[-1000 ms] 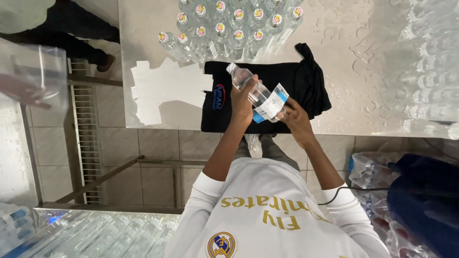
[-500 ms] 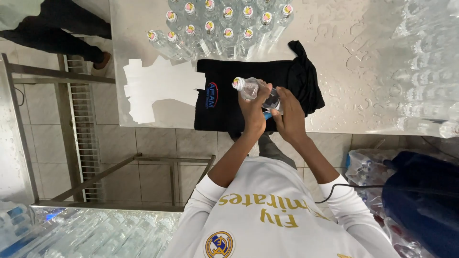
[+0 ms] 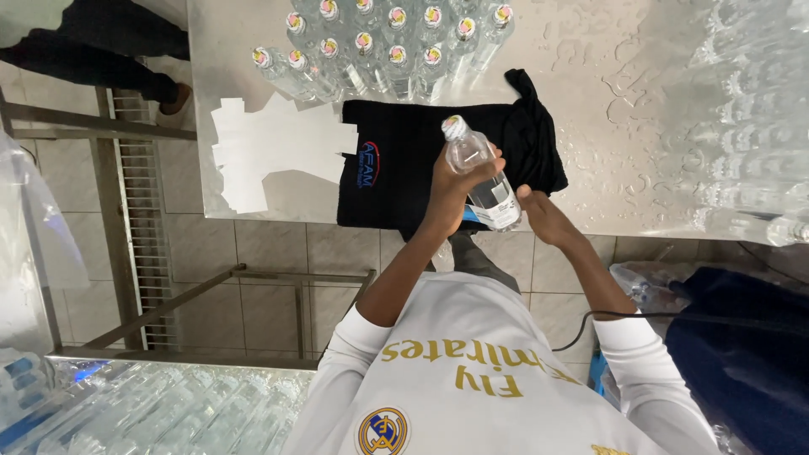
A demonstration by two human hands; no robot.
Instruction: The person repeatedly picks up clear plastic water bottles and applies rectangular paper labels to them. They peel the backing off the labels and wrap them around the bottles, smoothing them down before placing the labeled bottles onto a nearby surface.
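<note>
Fingers of my left hand [image 3: 455,181] wrap the clear bottle [image 3: 482,174]; my right hand [image 3: 539,215] pinches its base, over the black cloth [image 3: 404,160] at the surface's near edge.

Shirt [image 3: 472,379]: white jersey, long sleeves pushed up the forearms.
Print: gold lettering across the chest.
Badge [image 3: 386,431]: round crest, gold, blue and white.

Single head view, steep downward, close over steel table [image 3: 253,202] edge.
</note>
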